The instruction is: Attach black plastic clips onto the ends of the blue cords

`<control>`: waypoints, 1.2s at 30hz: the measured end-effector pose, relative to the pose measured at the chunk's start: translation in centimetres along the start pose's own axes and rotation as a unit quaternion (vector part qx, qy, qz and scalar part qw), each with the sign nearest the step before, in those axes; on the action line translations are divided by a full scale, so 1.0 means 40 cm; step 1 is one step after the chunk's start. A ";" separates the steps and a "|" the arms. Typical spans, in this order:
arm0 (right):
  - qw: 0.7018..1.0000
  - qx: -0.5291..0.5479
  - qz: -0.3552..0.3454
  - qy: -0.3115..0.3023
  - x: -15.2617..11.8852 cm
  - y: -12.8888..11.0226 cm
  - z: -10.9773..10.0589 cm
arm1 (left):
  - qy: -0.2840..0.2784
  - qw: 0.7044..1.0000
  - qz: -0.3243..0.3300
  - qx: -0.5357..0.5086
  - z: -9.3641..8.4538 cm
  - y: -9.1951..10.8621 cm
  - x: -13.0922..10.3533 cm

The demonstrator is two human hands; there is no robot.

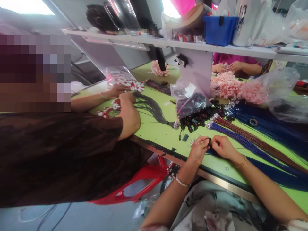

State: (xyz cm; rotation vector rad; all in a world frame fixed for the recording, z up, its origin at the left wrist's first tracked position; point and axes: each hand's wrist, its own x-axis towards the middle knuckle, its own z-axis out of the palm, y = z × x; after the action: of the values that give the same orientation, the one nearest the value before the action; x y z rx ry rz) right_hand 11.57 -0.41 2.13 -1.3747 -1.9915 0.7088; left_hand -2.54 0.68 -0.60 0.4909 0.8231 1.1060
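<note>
Close to the table's front edge, my left hand point(199, 148) pinches a small black connector housing point(209, 142) between thumb and fingers. My right hand point(223, 147) is closed right beside it, fingertips pressed together at the housing; what they grip is too small to make out. Just beyond my hands lies a heap of black connector housings point(192, 120). Bundles of brown wires point(250, 136) and blue wires point(240, 141) with silvery terminal ends stretch across the table to my right. Dark blue wires point(262, 168) run under my right forearm.
At left, a co-worker's arm point(130, 112) reaches over grey wires point(154, 107). Another person's hands point(228, 66) work behind pink connectors point(227, 85). A plastic bag point(191, 99) stands by the divider. Above runs a shelf point(168, 43) with a blue bin point(218, 30). A tape roll point(253, 122) lies on wires.
</note>
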 end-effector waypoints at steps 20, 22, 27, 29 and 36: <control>0.945 -0.306 0.116 -0.011 0.079 0.113 -0.106 | -0.033 0.999 -0.010 0.017 0.030 -0.004 0.029; 0.936 -0.331 0.117 -0.006 0.107 0.120 -0.108 | -0.034 0.999 -0.011 0.019 0.030 -0.002 0.026; 0.924 -0.370 0.093 -0.007 0.147 0.137 -0.101 | -0.035 0.999 -0.010 0.026 0.025 -0.006 0.021; 0.933 -0.349 0.088 0.007 0.151 0.139 -0.098 | -0.037 0.999 -0.009 0.027 0.022 -0.010 0.021; 0.980 -0.187 0.065 0.010 0.193 0.137 -0.082 | -0.035 0.999 -0.009 0.025 0.025 -0.008 0.014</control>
State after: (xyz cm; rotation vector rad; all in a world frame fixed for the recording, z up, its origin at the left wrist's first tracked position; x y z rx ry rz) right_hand 15.25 8.88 1.79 -1.7350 -2.1061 0.3822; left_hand -1.45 1.11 -0.38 0.5592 0.7943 1.0475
